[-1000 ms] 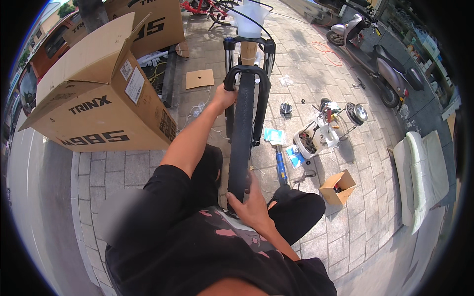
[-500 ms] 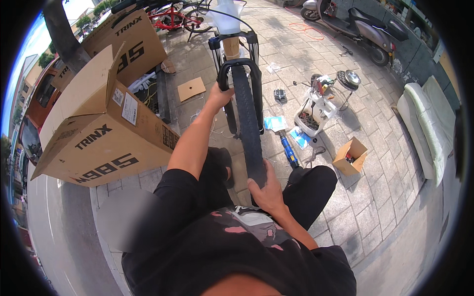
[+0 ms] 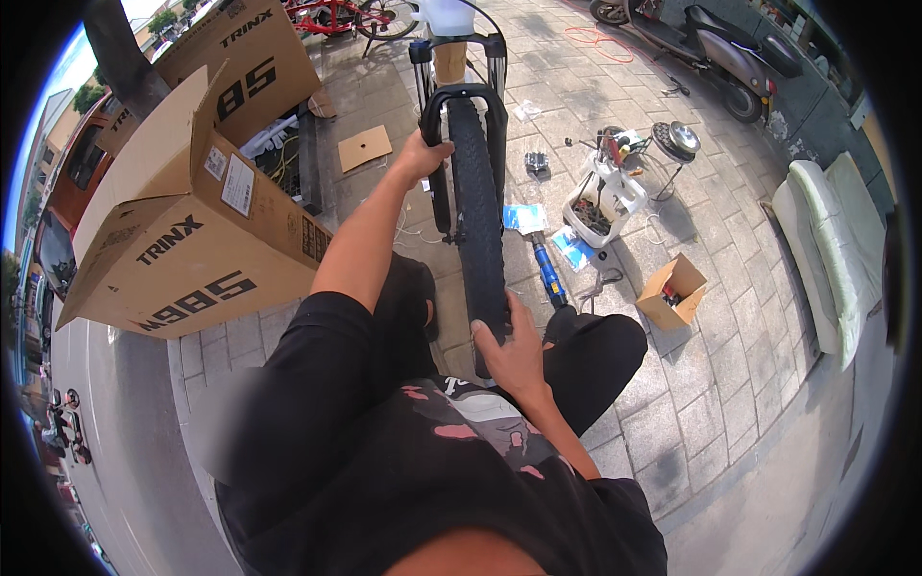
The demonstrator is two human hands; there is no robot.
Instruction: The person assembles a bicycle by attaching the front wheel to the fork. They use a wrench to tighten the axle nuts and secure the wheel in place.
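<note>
A bicycle wheel with a black knobbly tyre [image 3: 477,221] stands between the legs of a black suspension fork [image 3: 438,197]. High on the fork's left leg, my left hand [image 3: 420,161] is closed, its fingertips close to the tyre. My right hand [image 3: 517,350] grips the near part of the tyre, thumb on top and fingers along its right side. The wheel's hub and spokes are mostly hidden beneath the tyre. Pale wrapping [image 3: 448,17] covers the bicycle's front above the fork.
Large cardboard boxes [image 3: 206,254] stand at left. Right of the wheel lie a blue-and-black tool [image 3: 548,273], a pedal-like black part [image 3: 537,164] and blue-white packets [image 3: 573,249]. Beyond them are a white tool bin [image 3: 629,198], a small open carton [image 3: 672,293] and a parked scooter [image 3: 727,56].
The whole view has shifted slightly, so the scene sits a little higher and further left. Both hands keep their holds on the fork and the tyre.
</note>
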